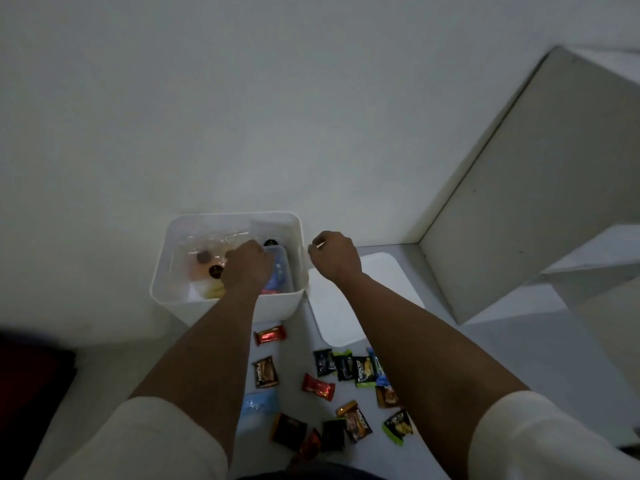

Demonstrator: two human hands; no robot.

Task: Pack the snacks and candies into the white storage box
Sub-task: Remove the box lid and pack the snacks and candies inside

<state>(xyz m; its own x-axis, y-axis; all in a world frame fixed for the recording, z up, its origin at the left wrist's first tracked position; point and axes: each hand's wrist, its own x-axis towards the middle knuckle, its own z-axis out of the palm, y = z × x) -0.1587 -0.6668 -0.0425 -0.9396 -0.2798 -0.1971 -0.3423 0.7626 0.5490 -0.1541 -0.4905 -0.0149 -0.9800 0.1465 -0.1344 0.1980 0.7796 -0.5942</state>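
White storage box (166, 271) sits on the table against the wall; left hand (247, 268) reaches inside, grip unclear. Right hand (334, 256) curls just beside its rim. Candies (346, 393) lie scattered nearer the person.

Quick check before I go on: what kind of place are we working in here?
Probably a room in a home, dimly lit, not a shop or workshop. A plain white wall, white shelving at the right, and wrapped candies scattered loose beside a white storage box.
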